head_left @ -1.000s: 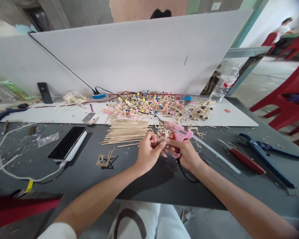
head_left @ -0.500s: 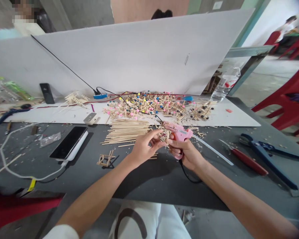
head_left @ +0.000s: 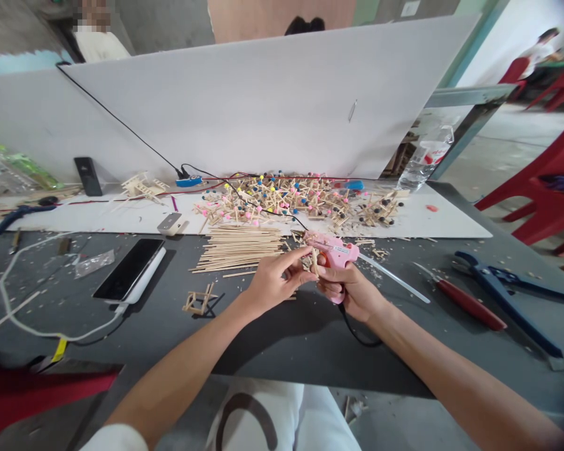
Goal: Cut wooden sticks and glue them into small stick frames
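Observation:
My right hand (head_left: 350,287) is wrapped round the handle of a pink glue gun (head_left: 339,253), with a clear glue stick (head_left: 395,277) sticking out of its back. Just left of it, my left hand (head_left: 275,279) pinches a small wooden stick piece (head_left: 314,263) between thumb and fingers, close under the gun's front. The fingers partly hide this piece. Behind my left hand lies a bundle of thin wooden sticks (head_left: 239,247). A small wooden frame (head_left: 200,300) stands on the dark table to the left.
A heap of stick pieces with coloured balls (head_left: 282,197) lies on a white board (head_left: 442,219). A phone (head_left: 129,269) rests on a white power bank at left. To the right are a red-handled knife (head_left: 470,305), blue pliers (head_left: 512,307) and a bottle (head_left: 425,160).
The glue gun has tilted slightly, and its glue stick's end has shifted left and up. Both hands keep their hold. A person behind the white panel has moved right.

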`<state>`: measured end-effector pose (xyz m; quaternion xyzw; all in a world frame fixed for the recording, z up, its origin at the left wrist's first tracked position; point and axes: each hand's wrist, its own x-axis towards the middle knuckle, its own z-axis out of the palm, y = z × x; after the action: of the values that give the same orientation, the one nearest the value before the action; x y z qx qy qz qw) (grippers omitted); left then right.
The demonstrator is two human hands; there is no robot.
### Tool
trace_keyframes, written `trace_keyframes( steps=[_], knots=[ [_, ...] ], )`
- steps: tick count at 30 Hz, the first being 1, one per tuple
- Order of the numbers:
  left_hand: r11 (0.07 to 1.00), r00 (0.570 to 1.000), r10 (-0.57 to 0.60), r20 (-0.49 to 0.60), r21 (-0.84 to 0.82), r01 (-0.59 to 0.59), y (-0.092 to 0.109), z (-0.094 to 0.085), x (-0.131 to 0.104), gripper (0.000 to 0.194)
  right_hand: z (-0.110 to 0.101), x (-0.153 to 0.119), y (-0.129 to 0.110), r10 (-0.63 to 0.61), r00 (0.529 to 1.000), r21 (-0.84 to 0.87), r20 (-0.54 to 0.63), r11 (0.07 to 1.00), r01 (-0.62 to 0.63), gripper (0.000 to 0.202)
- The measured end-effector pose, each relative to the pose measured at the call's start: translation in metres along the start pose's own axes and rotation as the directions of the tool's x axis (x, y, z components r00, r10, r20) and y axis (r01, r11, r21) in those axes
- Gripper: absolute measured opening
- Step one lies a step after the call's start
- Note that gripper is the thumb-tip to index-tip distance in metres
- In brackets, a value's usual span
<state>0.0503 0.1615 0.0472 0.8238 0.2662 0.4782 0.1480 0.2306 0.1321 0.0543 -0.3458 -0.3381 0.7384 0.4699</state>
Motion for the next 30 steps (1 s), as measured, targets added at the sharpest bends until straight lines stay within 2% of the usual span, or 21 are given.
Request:
trace_keyframes(
  steps=[6,16,20,25,28,30],
  knots=[
    [1.0,0.999,-0.025,0.02,-0.018,0.025,-0.001,0.0,-0.001,0.044,0.0,0.001,0.001,-0.001,1.0,0.011,-0.003,1.0,0.001,0.035],
    [1.0,1.0,0.023,0.019,-0.006,-0.023,0.003,-0.002,0.0,0.042,0.0,-0.001,0.0,-0.021,1.0,-0.029,-0.002,0.999,0.021,0.032],
    [0.999,0.999,-0.014,-0.029,-0.04,0.013,0.003,-0.005,0.001,0.04,-0.004,0.001,-0.003,-0.134,0.989,-0.128,-0.06,0.984,0.125,0.026],
    [1.0,0.99,-0.009,-0.138,0.004,0.01,-0.002,-0.017,0.007,0.04,-0.02,0.0,-0.018,-0.352,0.91,-0.346,-0.219,0.9,0.265,0.028],
    [0.999,0.987,0.004,-0.161,0.038,0.002,-0.005,-0.025,0.01,0.041,-0.027,-0.005,-0.025,-0.423,0.883,-0.464,-0.205,0.836,0.293,0.027],
    [0.999,0.987,0.015,-0.162,0.036,-0.009,-0.007,-0.027,0.011,0.042,-0.028,-0.009,-0.027,-0.417,0.891,-0.536,-0.178,0.801,0.268,0.025]
  ],
)
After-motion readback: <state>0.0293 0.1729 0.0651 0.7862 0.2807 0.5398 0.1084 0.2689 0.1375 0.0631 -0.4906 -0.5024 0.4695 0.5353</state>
